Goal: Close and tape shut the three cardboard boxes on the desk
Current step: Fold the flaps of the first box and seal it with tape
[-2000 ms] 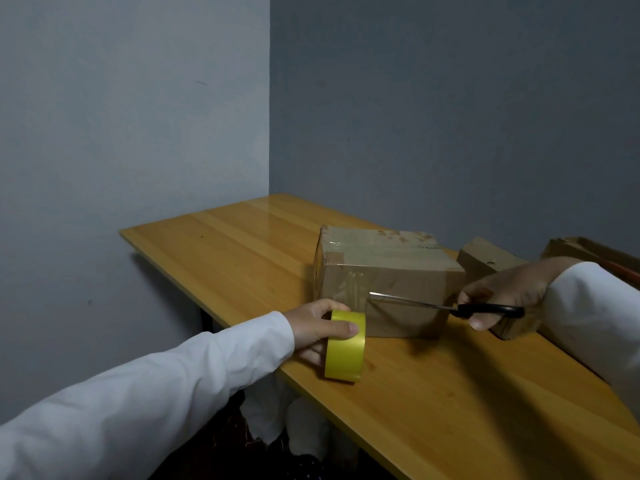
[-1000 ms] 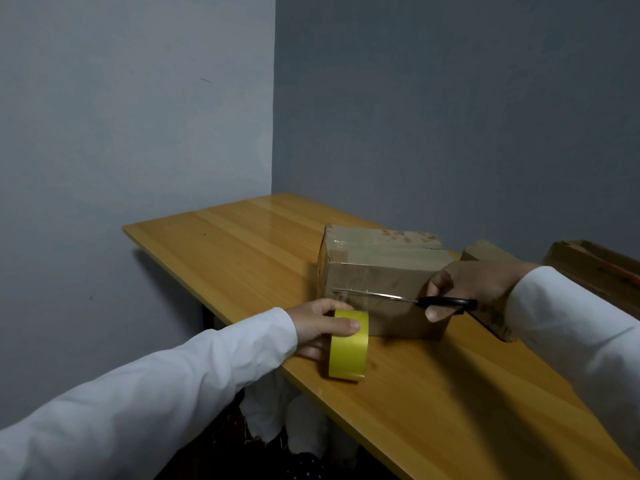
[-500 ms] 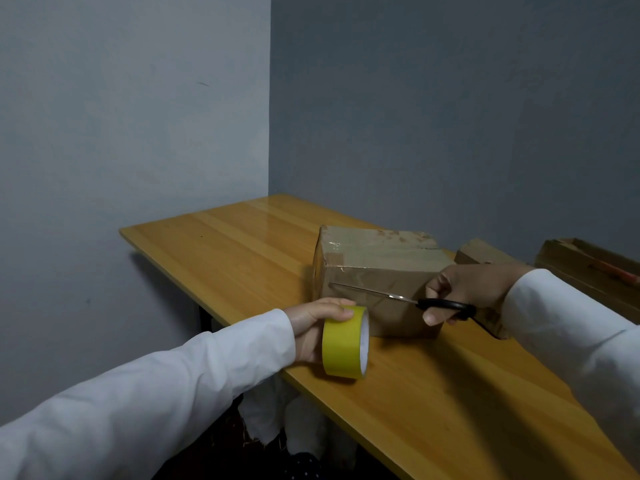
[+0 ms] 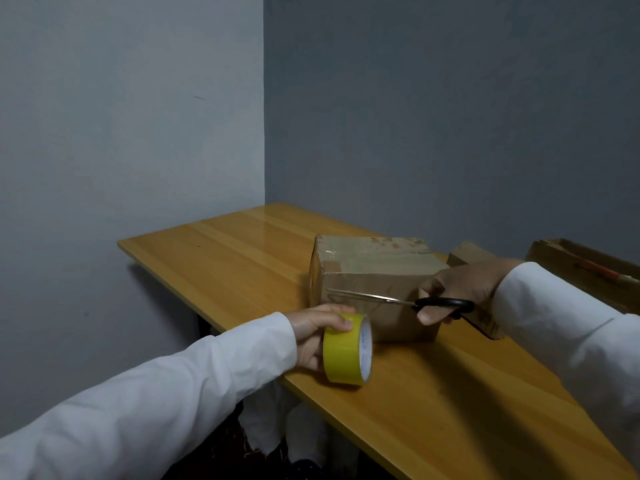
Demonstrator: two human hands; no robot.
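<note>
Wooden surface (image 4: 433, 393): your left hand (image 4: 311, 336) grips tape roll (image 4: 346, 351), right-hand (image 4: 460, 289) fingers pinch scissors (image 4: 398, 300) whose blades may gouge the closed box (image 4: 374, 282).

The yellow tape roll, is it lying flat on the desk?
No, the yellow tape roll stands on its edge on the desk, gripped by the left hand.

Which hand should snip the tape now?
Probably the right hand: it grips the scissors, blades pointing toward the tape roll beside the box. The left hand holds the roll.
</note>
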